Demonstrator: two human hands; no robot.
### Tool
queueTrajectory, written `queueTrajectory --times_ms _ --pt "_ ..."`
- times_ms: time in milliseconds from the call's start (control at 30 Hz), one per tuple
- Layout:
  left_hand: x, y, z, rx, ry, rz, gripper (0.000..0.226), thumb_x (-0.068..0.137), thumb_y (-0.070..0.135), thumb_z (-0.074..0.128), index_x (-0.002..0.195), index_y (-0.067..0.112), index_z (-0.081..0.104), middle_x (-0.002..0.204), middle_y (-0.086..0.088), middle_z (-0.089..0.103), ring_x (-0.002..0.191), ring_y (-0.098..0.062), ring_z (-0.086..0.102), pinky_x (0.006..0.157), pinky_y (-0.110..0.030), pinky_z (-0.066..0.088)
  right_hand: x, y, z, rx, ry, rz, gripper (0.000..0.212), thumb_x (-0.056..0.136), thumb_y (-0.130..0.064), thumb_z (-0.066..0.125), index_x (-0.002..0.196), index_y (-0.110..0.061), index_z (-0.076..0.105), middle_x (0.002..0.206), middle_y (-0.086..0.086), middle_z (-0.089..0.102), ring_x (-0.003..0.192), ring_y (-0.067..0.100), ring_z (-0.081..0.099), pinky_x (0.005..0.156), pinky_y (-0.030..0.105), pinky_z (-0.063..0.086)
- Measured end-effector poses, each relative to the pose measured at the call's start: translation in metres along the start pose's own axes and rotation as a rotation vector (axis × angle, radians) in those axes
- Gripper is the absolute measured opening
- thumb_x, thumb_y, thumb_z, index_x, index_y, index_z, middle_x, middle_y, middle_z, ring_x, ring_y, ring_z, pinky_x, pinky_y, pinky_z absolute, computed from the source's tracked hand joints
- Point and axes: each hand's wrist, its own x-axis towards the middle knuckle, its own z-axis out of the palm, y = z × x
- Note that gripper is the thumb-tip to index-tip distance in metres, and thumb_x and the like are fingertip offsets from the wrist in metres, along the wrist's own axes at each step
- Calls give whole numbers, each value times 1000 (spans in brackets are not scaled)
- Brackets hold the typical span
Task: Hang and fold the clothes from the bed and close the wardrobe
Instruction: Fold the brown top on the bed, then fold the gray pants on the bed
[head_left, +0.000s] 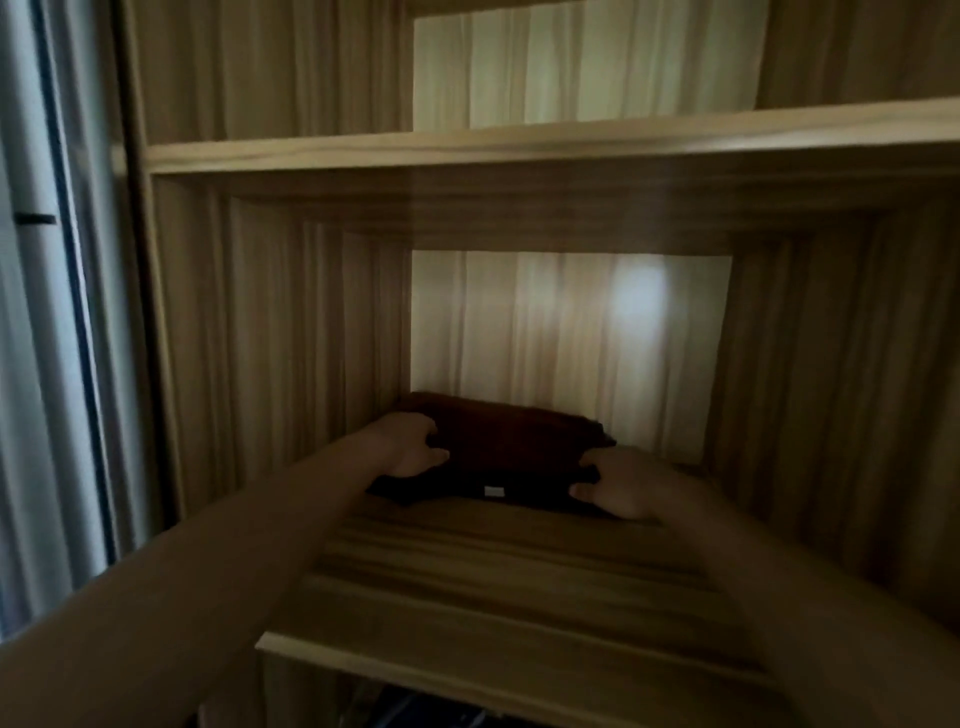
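A folded dark red garment (511, 452) with a small white label on its front edge lies on a wooden wardrobe shelf (493, 587), pushed toward the back wall. My left hand (408, 447) grips its left end, fingers curled over the top of the fold. My right hand (621, 486) grips its right end, fingers curled round the edge. Both forearms reach in from the front over the shelf.
Another wooden shelf (519, 145) runs above the compartment. Wooden side walls close it in on the left and right. A grey wardrobe door or panel (47, 312) stands at the far left. Something dark lies below the shelf's front edge.
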Motion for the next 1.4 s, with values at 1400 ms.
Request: queueTrajectory --times_ms 1400 --pt "-365 381 126 141 -289 1466 58 101 44 49 149 12 43 156 -7 39 139 -25 42 110 -34 37 -677 -85 48 -61 168 1543 48 93 -52 59 129 -19 58 133 4 59 120 25 55 101 41 45"
